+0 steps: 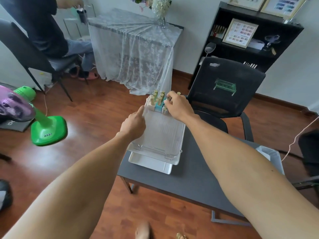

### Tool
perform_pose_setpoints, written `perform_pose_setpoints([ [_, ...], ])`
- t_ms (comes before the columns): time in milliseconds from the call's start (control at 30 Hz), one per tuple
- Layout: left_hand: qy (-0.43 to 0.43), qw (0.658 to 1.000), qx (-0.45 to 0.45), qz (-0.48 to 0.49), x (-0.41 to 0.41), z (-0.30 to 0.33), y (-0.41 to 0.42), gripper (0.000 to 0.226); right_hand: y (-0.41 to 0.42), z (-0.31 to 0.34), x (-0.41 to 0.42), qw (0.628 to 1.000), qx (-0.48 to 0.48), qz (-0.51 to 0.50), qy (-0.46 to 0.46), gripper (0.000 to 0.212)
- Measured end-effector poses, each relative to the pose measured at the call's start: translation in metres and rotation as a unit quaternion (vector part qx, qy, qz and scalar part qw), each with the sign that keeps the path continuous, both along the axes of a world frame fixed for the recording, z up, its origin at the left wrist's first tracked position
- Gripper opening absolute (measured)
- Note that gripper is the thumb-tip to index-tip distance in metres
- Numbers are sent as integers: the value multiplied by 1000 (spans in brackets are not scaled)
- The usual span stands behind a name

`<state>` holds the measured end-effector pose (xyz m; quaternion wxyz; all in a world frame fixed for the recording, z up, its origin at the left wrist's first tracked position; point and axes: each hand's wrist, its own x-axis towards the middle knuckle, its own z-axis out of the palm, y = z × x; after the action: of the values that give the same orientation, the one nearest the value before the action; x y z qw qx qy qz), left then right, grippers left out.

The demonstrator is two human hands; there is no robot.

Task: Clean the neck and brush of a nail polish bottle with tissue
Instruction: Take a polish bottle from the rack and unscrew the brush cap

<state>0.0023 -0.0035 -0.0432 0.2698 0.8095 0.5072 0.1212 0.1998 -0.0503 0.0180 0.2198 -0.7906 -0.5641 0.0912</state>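
I have both hands out over the clear tray (pixel 156 133) on the dark surface (pixel 186 178). My right hand (pixel 177 105) is curled down onto the cluster of nail polish bottles (pixel 158 101) at the far end of the tray, fingertips closed around one gold cap (pixel 168 99) on the right side of the group; the fingers hide whether it has left the tray floor. My left hand (pixel 135 124) lies against the tray's left rim just nearer to me, index finger stretched forward along the edge, the other fingers loosely folded, gripping nothing that I can see.

The bottles look small and squat, with blocky bodies in pale cream and teal under tall, smooth, shiny metallic caps. I judge them light but dense for their size, rigid, likely glass, so breakable if dropped, and top-heavy enough to knock their neighbours over. The polished cap will be slippery, so I would pinch it low, near the shoulder, or take the square body itself, which offers flat faces.

The tray is ribbed transparent plastic, thin-walled, sitting on a white tray (pixel 151 163) beneath it toward me. I see no tissue anywhere near my hands.
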Motion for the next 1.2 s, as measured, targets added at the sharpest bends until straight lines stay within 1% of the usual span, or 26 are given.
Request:
perform_pose_setpoints([
  [100,-4,1000,1,1,0,-1,1,56,4,-3,1,1000,-6,-8,19,21],
  [300,8,1000,-2,-9,-1,0,2,53,2,-4,1,997,-8,-38,72,16],
  [433,11,1000,-12,-12,-1,5,2,53,-15,-1,6,988,19,-69,140,13],
  [500,2,1000,9,0,1,11,0,50,-25,2,10,976,54,-94,190,11],
  [633,-42,995,89,6,12,24,-15,49,-49,9,23,951,116,-126,256,11],
  [700,-59,991,118,-5,22,29,-26,49,-63,14,33,940,134,-136,284,12],
  [767,-79,989,123,-34,36,35,-37,46,-80,18,46,928,148,-151,308,13],
  [867,-105,983,117,-91,66,42,-59,40,-106,23,71,916,166,-174,320,14],
  [967,-127,980,93,-124,101,50,-84,39,-132,25,98,912,172,-195,318,17],
  [1067,-134,976,71,-157,139,53,-109,33,-159,27,125,906,178,-213,319,17],
  [1200,-112,978,33,-171,185,58,-138,43,-190,29,156,906,182,-227,306,18],
])
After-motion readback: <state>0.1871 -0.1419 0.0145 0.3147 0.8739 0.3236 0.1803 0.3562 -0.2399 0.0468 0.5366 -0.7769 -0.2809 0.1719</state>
